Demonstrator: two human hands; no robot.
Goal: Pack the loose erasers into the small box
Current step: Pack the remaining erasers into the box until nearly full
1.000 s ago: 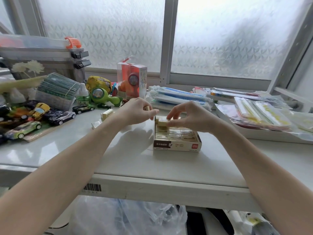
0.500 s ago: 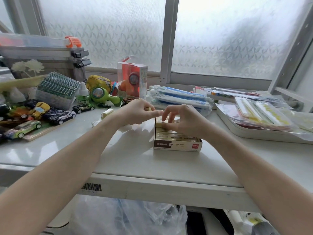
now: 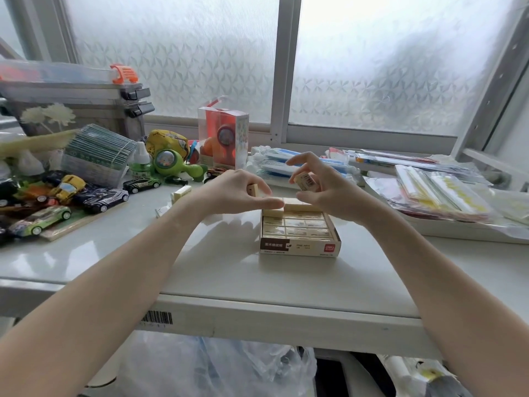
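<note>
Both hands up at the far end of the small box (image 3: 300, 247), right over the back row. Left hand (image 3: 229, 193) curled, an eraser (image 3: 253, 191) tucked in its fingers, thumb stretched out flat onto an eraser sitting high at the box's back edge (image 3: 274, 211). Right hand (image 3: 323, 193) pinching another eraser (image 3: 305, 181), barcode side showing, held tilted above the box, index finger lifted clear and pointing left. Beneath it, one more eraser (image 3: 297, 202) lying proud of the rows, touching the left thumb's tip. Box sitting mid-table (image 3: 217, 270), open, rows of wrapped erasers packed tight inside, label facing the near edge. Two loose erasers (image 3: 181, 193) waiting on the table behind the left wrist. Toy cars (image 3: 104, 197) crowded along the left side, stacked packets (image 3: 440, 190) in a tray off to the right.
</note>
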